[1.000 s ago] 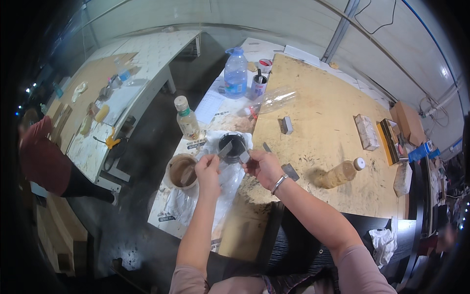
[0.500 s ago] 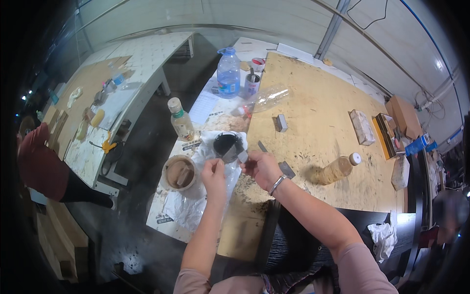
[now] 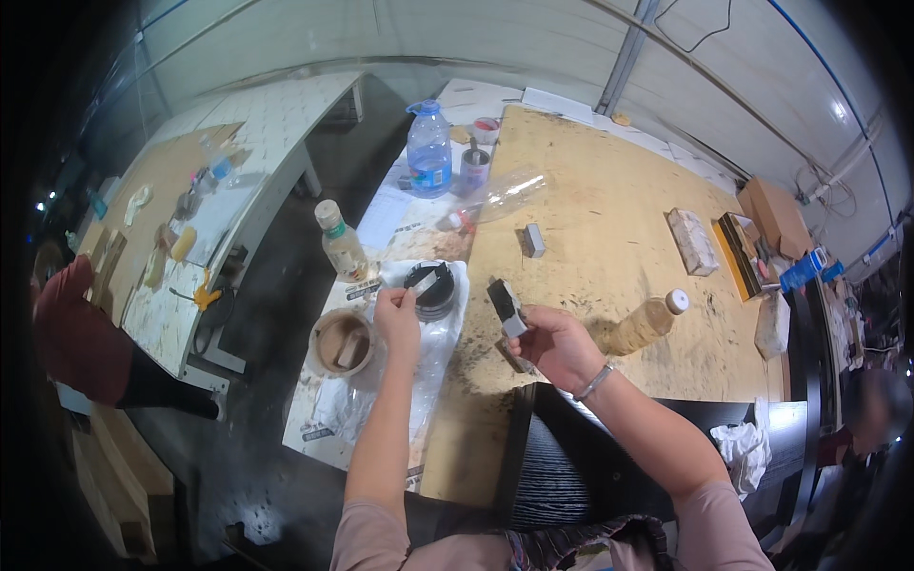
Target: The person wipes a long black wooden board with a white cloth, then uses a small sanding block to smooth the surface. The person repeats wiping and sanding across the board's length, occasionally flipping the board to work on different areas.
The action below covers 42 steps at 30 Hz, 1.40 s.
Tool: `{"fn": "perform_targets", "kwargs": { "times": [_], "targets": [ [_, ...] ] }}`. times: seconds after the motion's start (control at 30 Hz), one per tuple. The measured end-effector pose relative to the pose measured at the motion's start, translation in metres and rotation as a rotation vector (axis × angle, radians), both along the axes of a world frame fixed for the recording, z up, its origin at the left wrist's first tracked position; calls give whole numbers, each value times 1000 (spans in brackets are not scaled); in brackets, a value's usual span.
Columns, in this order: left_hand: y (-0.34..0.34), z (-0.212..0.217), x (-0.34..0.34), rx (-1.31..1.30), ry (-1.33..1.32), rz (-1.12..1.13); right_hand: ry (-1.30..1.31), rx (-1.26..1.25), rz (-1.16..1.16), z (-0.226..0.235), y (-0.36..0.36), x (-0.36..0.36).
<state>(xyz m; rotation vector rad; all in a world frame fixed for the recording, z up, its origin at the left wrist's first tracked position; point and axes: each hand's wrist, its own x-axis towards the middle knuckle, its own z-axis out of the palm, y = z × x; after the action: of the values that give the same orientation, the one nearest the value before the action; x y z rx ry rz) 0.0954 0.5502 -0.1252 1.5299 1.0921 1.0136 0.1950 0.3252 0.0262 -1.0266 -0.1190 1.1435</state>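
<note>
My left hand [image 3: 396, 314] pinches a thin, pale flat strip [image 3: 426, 284], apparently a scraper blade, over the rim of an open can of black paste [image 3: 437, 306]. Farther right, above the yellowish board, my right hand [image 3: 555, 344] grips a small grey scraper-like piece [image 3: 515, 324] whose upper face is black. Its exact kind is unclear. A tub with brownish contents [image 3: 328, 360] stands left of the can, holding a pale flat piece. Both tub and can rest on crumpled plastic sheeting [image 3: 405, 419].
A bottle [image 3: 345, 249] stands behind the tub, with a large blue jug [image 3: 428, 157] beyond. A clear bottle [image 3: 509, 197] lies on its side near a grey block [image 3: 533, 241]. Right of my right hand is an amber bottle [image 3: 643, 325]. A black panel [image 3: 590, 457] lies in front.
My right hand has moved right, away from the can, and the black face of its piece now shows. My left hand has shifted slightly left and up. The whole view has shifted a little.
</note>
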Motion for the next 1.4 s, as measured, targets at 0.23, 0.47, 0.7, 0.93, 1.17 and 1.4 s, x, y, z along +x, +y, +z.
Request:
{"fn": "perform_targets", "kwargs": {
  "times": [0.23, 0.47, 0.7, 0.93, 1.17, 1.4],
  "targets": [
    [12, 13, -12, 137, 391, -31, 56, 68, -25, 13, -44, -9],
    [6, 18, -18, 119, 373, 11, 63, 121, -153, 25, -99, -17],
    [-33, 49, -8, 165, -66, -258, 27, 160, -352, 28, -187, -27],
    [-153, 129, 16, 164, -122, -716, 28, 273, -570, 38, -301, -31],
    [-358, 187, 69, 285, 142, -1309, 95, 344, -822, 38, -420, -25],
    [-528, 162, 125, 826, 52, -1491, 166, 474, -808, 27, -520, -8]
  ]
}}
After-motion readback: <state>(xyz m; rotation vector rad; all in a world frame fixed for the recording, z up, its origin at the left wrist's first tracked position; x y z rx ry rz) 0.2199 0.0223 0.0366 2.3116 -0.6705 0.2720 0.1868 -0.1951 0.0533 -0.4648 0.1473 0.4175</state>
